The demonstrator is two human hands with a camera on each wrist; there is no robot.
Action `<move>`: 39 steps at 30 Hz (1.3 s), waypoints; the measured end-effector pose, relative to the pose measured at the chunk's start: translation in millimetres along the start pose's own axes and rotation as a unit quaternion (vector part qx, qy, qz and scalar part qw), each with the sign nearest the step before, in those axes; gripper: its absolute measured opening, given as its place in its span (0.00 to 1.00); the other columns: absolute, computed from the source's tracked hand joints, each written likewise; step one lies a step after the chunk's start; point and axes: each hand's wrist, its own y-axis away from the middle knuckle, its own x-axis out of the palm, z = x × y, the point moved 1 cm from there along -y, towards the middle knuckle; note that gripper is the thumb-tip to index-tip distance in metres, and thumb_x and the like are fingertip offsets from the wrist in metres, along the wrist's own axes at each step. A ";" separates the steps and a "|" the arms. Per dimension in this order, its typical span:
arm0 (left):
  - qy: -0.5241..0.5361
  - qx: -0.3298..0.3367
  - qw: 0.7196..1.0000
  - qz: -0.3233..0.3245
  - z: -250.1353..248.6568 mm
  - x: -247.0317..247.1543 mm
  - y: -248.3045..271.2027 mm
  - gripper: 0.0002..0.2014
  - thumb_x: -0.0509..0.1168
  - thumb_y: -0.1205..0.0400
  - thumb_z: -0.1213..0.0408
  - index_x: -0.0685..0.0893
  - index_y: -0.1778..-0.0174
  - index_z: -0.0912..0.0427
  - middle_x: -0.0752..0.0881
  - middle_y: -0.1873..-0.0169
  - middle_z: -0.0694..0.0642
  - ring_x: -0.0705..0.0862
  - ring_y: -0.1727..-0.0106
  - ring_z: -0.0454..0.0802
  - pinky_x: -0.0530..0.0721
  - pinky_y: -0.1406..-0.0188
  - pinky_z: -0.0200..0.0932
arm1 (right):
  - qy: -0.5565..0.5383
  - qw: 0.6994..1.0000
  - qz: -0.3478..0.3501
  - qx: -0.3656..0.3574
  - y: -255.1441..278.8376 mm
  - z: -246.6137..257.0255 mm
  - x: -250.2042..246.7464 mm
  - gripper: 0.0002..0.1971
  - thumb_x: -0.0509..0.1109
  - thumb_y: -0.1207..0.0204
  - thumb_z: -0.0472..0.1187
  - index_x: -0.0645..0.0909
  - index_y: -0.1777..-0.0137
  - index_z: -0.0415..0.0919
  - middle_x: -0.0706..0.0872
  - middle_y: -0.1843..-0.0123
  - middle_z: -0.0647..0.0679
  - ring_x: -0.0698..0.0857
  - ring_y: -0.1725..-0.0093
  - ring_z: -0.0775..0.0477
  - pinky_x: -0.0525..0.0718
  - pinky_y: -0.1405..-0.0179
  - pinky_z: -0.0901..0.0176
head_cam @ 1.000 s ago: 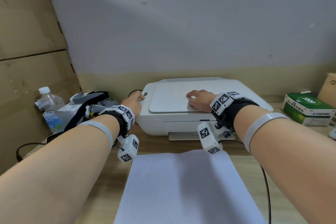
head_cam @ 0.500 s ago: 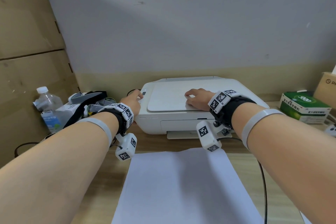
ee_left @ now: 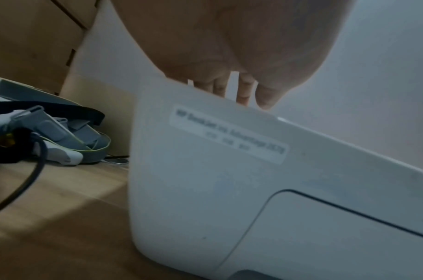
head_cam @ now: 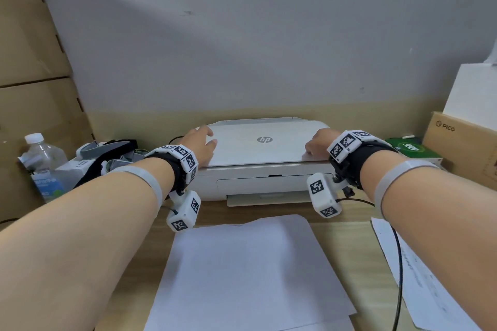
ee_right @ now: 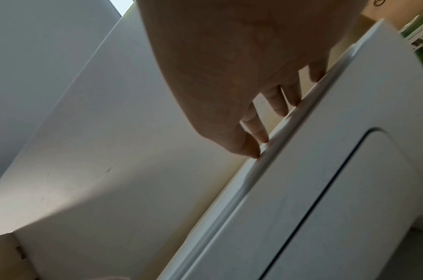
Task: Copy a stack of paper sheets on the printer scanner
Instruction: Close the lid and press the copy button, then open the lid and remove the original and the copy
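The printer (head_cam: 265,162) sits at the back of the wooden table (head_cam: 357,244), against the wall, and both hands are on its closed scanner lid (head_cam: 258,144), well apart from one another; the left hand (head_cam: 200,144) rests at the lid's left edge with its fingers laid fairly straight and spread over the top, which the left wrist view confirms, showing the fingers (ee_left: 244,91) reaching down behind the printer's upper edge; the right hand (head_cam: 320,140) is at the lid's right front corner with its fingers bent over the rim, and in the right wrist view the fingertips (ee_right: 260,136) touch the lid's front lip in a row, though whether they truly grip it I cannot tell; the stack of paper sheets (head_cam: 250,274) lies flat on the table in front of the printer, nearer the camera than both hands, between the two forearms and touched by neither; it is plain white, its top sheet blank, with lower sheets peeping out slightly at the near right edge; the printer is white with a grey logo in the middle of the lid, and a label (ee_left: 227,134) on its front left whose text is too blurred to read; another printed sheet (head_cam: 419,277) lies at the right, under a black cable (head_cam: 399,271).
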 end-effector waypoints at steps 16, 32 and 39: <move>0.102 -0.088 0.991 -0.017 -20.8 6.0 -7.9 0.17 0.60 0.14 0.55 0.74 0.32 0.59 0.77 0.32 0.59 0.81 0.49 0.59 0.77 0.51 0.45 | -0.049 0.995 -0.055 0.065 3.7 -25.0 -19.7 0.09 0.64 0.22 0.41 0.77 0.51 0.33 0.81 0.63 0.41 0.84 0.51 0.36 0.82 0.45 0.49; 0.183 -0.150 0.971 -0.024 -29.2 -46.7 -32.6 0.07 0.67 0.20 0.64 0.84 0.48 0.61 0.85 0.56 0.55 0.83 0.51 0.57 0.85 0.47 0.47 | -0.308 0.947 -0.076 0.047 -20.2 -25.2 -63.3 0.15 0.62 0.21 0.45 0.81 0.40 0.39 0.83 0.37 0.42 0.81 0.43 0.42 0.79 0.35 0.47; 0.284 -0.117 0.942 -0.132 -49.2 -73.7 -44.1 0.13 0.67 0.20 0.67 0.82 0.41 0.68 0.85 0.46 0.67 0.80 0.55 0.61 0.79 0.55 0.46 | -0.422 0.890 -0.169 0.033 -34.1 -19.9 -88.9 0.27 0.61 0.42 0.62 0.80 0.49 0.46 0.85 0.42 0.44 0.84 0.40 0.38 0.78 0.33 0.37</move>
